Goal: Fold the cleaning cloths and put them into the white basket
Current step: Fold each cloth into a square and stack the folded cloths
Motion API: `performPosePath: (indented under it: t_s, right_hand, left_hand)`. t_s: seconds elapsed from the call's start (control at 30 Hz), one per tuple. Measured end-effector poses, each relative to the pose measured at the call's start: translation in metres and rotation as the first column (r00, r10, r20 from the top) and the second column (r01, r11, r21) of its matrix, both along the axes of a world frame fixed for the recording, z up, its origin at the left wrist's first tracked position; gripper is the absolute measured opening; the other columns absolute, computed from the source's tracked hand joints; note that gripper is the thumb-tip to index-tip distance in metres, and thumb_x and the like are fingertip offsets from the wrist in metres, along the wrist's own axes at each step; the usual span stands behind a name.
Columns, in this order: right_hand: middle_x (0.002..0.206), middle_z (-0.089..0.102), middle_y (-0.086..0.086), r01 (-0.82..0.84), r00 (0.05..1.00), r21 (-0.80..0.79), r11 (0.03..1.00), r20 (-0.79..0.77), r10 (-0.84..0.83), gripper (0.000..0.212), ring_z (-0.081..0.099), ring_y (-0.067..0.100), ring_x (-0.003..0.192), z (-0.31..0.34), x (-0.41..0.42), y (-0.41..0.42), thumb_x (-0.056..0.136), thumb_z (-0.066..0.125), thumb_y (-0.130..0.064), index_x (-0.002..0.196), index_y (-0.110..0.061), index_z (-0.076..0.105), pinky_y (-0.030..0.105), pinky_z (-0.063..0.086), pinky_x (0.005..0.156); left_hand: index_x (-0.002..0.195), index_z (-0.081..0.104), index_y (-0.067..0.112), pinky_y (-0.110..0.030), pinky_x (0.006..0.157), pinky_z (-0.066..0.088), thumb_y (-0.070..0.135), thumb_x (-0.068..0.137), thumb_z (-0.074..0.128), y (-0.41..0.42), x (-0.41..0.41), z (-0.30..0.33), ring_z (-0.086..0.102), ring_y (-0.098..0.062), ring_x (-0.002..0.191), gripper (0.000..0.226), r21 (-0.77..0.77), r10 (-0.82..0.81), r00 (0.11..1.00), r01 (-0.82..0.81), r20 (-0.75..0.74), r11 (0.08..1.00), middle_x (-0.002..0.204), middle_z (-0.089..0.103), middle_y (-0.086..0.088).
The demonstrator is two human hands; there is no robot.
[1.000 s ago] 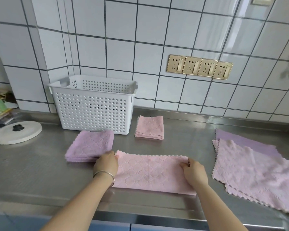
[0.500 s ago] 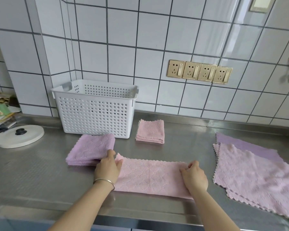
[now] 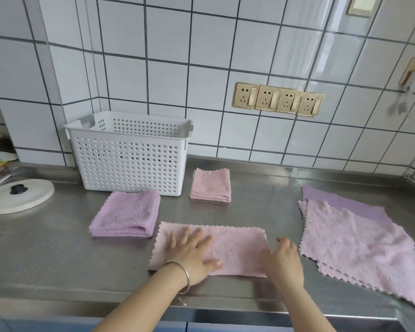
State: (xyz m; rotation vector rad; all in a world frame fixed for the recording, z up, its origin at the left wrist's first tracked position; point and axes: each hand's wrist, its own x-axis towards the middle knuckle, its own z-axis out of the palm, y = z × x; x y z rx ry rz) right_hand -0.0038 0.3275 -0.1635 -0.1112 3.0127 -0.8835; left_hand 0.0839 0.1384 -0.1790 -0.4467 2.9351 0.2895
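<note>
Pink cloth (image 3: 235, 245), half-folded: left hand (image 3: 189, 252) flat, spread; right hand (image 3: 283, 259) open, empty. Risk: uneven pressing skews fold.

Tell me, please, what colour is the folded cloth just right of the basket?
The cloth beside the basket is pale pink, seen in the head view.

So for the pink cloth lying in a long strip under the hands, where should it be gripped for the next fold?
Probably at its right short edge, by the two corners, coming from the right, where the right hand is. The pink strip lies flat and long left to right, and the left hand lies flat on its left half, so the right end could fold over.
</note>
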Motion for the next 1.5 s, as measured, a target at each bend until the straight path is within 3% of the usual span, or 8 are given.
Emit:
performPosePath:
  t_s: [0.47,0.7,0.83,0.93,1.07,1.23,1.33,1.5]
  right_hand:
    - [0.068,0.058,-0.001,0.066,0.945,0.059,0.996,0.318,-0.081,0.017,0.052,0.016,0.057,0.018,0.018,0.007,0.074,0.056,-0.029,0.072,-0.012,0.058,0.020,0.033,0.050]
    - [0.082,0.059,0.005,0.119,0.977,-0.188,0.975,0.200,-0.080,0.008,0.051,0.023,0.075,0.009,0.026,0.005,0.081,0.053,-0.022,0.078,-0.014,0.052,0.028,0.037,0.061]
    - [0.095,0.063,0.006,0.224,0.968,-0.699,0.679,0.240,-0.072,0.024,0.056,0.023,0.088,0.003,0.036,-0.014,0.079,0.056,-0.014,0.104,-0.013,0.054,0.029,0.043,0.069]
    - [0.090,0.062,0.008,0.393,0.918,-0.823,0.409,0.374,-0.129,0.030,0.052,0.021,0.076,-0.006,0.043,-0.030,0.081,0.042,-0.001,0.105,-0.007,0.060,0.029,0.042,0.068]
    - [0.094,0.066,0.000,0.269,0.963,-0.857,0.440,0.235,-0.131,0.034,0.056,0.018,0.087,0.003,0.052,-0.046,0.088,0.039,-0.004,0.100,-0.016,0.068,0.030,0.045,0.081]
    - [0.123,0.058,-0.014,-0.377,0.891,-0.488,0.787,-0.422,0.165,0.049,0.049,0.005,0.119,-0.003,0.070,-0.084,0.081,0.036,-0.001,0.111,-0.020,0.069,0.023,0.035,0.104]
    - [0.120,0.066,-0.004,-0.534,0.715,-0.131,0.835,-0.598,0.363,0.045,0.053,0.013,0.116,-0.018,0.073,-0.101,0.074,0.040,-0.009,0.106,-0.020,0.070,0.029,0.044,0.099]
    - [0.115,0.069,-0.005,-0.687,0.589,0.055,0.725,-0.542,0.600,0.045,0.063,0.014,0.110,-0.017,0.079,-0.110,0.073,0.040,-0.011,0.104,-0.023,0.070,0.023,0.054,0.086]
  left_hand:
    - [0.145,0.004,0.043,-0.072,0.105,-0.005,0.075,0.079,0.025,0.006,-0.004,0.010,-0.017,-0.039,0.143,0.076,-0.084,-0.016,0.997,0.022,0.079,0.996,0.157,-0.017,0.003]
    - [0.149,0.001,0.029,-0.058,0.115,-0.006,0.064,0.089,0.020,0.004,-0.023,0.001,-0.016,-0.014,0.146,0.072,-0.077,-0.213,0.977,0.212,-0.001,0.974,0.158,-0.010,0.010]
    - [0.148,0.000,0.030,-0.056,0.116,-0.007,0.063,0.088,0.022,0.002,-0.028,-0.004,-0.015,-0.014,0.146,0.072,-0.072,-0.194,0.981,0.194,0.006,0.978,0.158,-0.011,0.006]
    - [0.148,0.005,0.032,-0.052,0.117,-0.005,0.062,0.091,0.019,0.002,-0.030,0.004,-0.010,-0.013,0.147,0.066,0.029,-0.171,0.985,0.170,0.011,0.985,0.159,-0.006,0.005]
    - [0.141,0.036,0.018,-0.031,0.117,0.019,0.045,0.098,0.027,-0.002,-0.026,0.022,0.030,-0.015,0.140,0.052,0.541,0.070,0.970,0.070,-0.235,0.838,0.150,0.035,0.000]
    - [0.070,0.065,0.023,-0.028,0.068,0.051,0.046,0.086,0.054,-0.017,-0.023,0.046,0.061,-0.020,0.072,0.030,0.918,0.509,0.841,-0.037,-0.185,0.396,0.072,0.065,-0.001]
    - [0.043,0.049,0.016,-0.028,0.056,0.031,0.027,0.093,0.050,-0.030,-0.018,0.045,0.039,-0.017,0.050,0.051,0.851,0.544,0.808,-0.106,-0.227,0.514,0.046,0.041,0.002]
    - [0.047,0.045,0.015,-0.016,0.036,0.032,0.012,0.092,0.051,-0.040,-0.001,0.037,0.040,-0.004,0.032,0.045,0.839,0.572,0.798,-0.170,-0.191,0.517,0.031,0.042,0.007]
